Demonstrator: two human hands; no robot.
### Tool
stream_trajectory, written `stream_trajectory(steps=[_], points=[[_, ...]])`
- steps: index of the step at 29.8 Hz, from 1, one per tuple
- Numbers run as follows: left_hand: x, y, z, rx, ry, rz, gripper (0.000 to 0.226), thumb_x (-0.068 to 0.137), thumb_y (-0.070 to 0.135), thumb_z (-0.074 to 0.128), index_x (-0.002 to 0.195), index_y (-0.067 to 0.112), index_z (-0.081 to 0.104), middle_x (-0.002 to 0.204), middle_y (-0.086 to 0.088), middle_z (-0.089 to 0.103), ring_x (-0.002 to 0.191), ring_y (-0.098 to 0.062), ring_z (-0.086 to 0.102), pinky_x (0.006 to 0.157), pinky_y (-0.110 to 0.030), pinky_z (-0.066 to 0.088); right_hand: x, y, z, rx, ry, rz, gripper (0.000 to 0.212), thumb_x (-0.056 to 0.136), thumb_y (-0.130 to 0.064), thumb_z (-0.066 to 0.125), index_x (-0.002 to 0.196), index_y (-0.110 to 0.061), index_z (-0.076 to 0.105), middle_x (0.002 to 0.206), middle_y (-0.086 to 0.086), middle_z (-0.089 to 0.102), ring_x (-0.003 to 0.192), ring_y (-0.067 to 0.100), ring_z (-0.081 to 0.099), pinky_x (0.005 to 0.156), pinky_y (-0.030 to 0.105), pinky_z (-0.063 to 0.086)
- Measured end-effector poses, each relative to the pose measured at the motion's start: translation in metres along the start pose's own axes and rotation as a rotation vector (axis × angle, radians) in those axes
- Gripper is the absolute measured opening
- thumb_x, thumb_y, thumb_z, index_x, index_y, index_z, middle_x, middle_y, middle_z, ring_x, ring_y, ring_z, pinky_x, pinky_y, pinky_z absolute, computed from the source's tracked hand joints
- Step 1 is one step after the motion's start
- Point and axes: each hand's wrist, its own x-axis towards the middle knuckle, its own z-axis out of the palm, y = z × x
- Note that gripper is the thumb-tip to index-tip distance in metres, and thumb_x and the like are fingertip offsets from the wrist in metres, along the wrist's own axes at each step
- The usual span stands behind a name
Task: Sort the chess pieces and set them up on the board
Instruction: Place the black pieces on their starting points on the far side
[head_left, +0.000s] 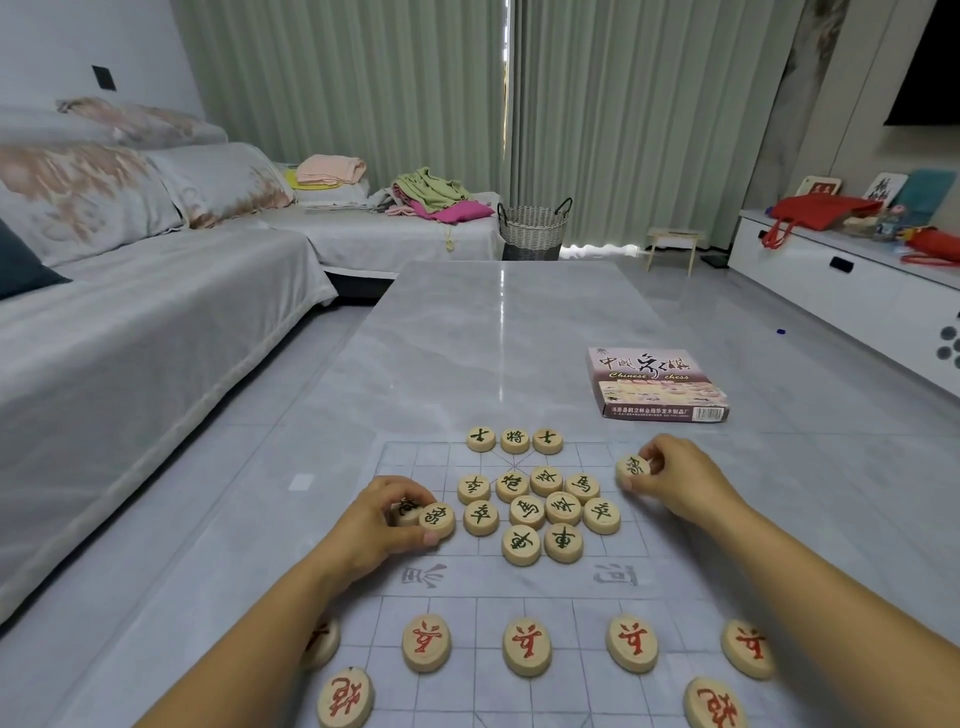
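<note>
A grey-covered sofa (156, 332) runs along the left, close beside the long edge of the pale, glossy tabletop (498, 322), whose far half lies bare up to its far edge. The clear board (519, 577) (a thin sheet with a faint printed grid) covers the near end, and a bare margin of tabletop shows past its left border. A chess box (657, 384) lies flat just beyond the board's far right corner, apart from every piece.

The left hand (384, 519) rests on the board's left side, fingers curled round two black-lettered pieces (437, 519) that touch each other. The right hand (675, 483) is at the far right, pinching a single black piece (634, 467) between thumb and fingertips; whether it is lifted I cannot tell.

Between the hands, a cluster of black pieces (540, 512) sits packed in the middle of the far half, many touching. A far row of three (514, 440) stands on the board's far edge line. On the near half, a red row (527, 647) sits evenly spaced, pieces well apart, the leftmost half hidden under the left forearm. A red pair (345, 699) lies nearest, one piece toward each side.
</note>
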Motion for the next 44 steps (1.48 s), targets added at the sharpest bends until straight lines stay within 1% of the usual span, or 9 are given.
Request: stream_trajectory(steps=[5,9,15,20,24,30,34,39,44], points=[[0.002,-0.004,0.001,0.018,0.005,0.032,0.029,0.069,0.011,0.079,0.09,0.023,0.064,0.111,0.011,0.049,0.099,-0.009,0.05,0.077,-0.009,0.038,0.037,-0.018,0.016,0.064,0.009,-0.047,0.048,0.075,-0.035,0.074,0.112,-0.011,0.056,0.109,0.006,0.056,0.09,0.018,0.053,0.073,0.028,0.041],[0.005,-0.008,0.001,0.047,0.016,0.055,0.029,0.069,0.013,0.079,0.089,0.026,0.063,0.112,0.012,0.05,0.099,-0.006,0.05,0.076,-0.007,0.037,0.055,-0.026,0.031,0.091,-0.017,-0.066,0.044,0.075,-0.033,0.073,0.111,-0.013,0.057,0.109,0.007,0.055,0.09,0.018,0.053,0.073,0.028,0.041],[0.007,-0.009,0.002,0.115,0.028,0.071,0.031,0.068,0.017,0.08,0.09,0.028,0.062,0.11,0.016,0.048,0.098,-0.006,0.049,0.074,-0.002,0.037,0.06,-0.019,0.039,0.185,0.005,-0.064,0.045,0.074,-0.03,0.075,0.111,-0.011,0.058,0.1,0.006,0.054,0.081,0.016,0.05,0.061,0.025,0.037],[0.007,-0.007,0.003,0.133,-0.014,0.061,0.038,0.069,0.019,0.08,0.094,0.039,0.06,0.113,0.02,0.043,0.107,-0.005,0.047,0.082,-0.008,0.038,0.058,-0.017,0.04,0.174,0.005,-0.074,0.049,0.075,-0.035,0.074,0.115,-0.013,0.056,0.107,0.005,0.05,0.088,0.016,0.05,0.075,0.027,0.039],[0.005,-0.005,0.0,0.097,-0.047,0.036,0.034,0.071,0.015,0.078,0.093,0.035,0.062,0.115,0.018,0.044,0.106,-0.005,0.048,0.08,-0.007,0.039,0.054,-0.016,0.038,0.185,-0.024,-0.124,0.051,0.079,-0.033,0.07,0.124,-0.017,0.053,0.108,0.002,0.043,0.095,0.014,0.047,0.085,0.027,0.04],[0.022,0.009,-0.004,-0.179,0.187,-0.066,0.027,0.071,0.008,0.077,0.09,0.024,0.065,0.108,-0.001,0.06,0.097,-0.016,0.058,0.075,-0.02,0.051,0.054,-0.014,0.04,0.198,-0.005,-0.16,0.043,0.081,-0.03,0.069,0.121,-0.018,0.056,0.104,0.002,0.043,0.094,0.014,0.048,0.083,0.026,0.038],[0.062,0.019,-0.007,-0.15,0.279,-0.09,0.034,0.074,0.009,0.075,0.107,0.012,0.064,0.104,-0.004,0.057,0.104,-0.017,0.052,0.087,-0.026,0.038,0.055,-0.011,0.041,0.212,-0.007,-0.174,0.043,0.08,-0.028,0.07,0.119,-0.018,0.057,0.103,0.002,0.044,0.094,0.014,0.048,0.082,0.025,0.036],[0.103,0.009,0.006,0.125,0.311,-0.221,0.04,0.07,0.032,0.078,0.107,0.025,0.064,0.11,-0.003,0.056,0.11,-0.022,0.053,0.1,-0.039,0.039,0.059,-0.01,0.045,0.232,0.005,-0.175,0.042,0.079,-0.028,0.071,0.117,-0.018,0.058,0.096,-0.002,0.043,0.092,0.013,0.048,0.08,0.025,0.037],[0.113,0.013,0.012,0.375,0.331,-0.247,0.04,0.071,0.045,0.074,0.107,0.032,0.063,0.119,-0.003,0.05,0.119,-0.022,0.045,0.097,-0.036,0.034,0.062,-0.009,0.046,0.228,0.021,-0.181,0.042,0.078,-0.027,0.071,0.117,-0.019,0.058,0.094,-0.003,0.043,0.093,0.013,0.049,0.082,0.027,0.039]])
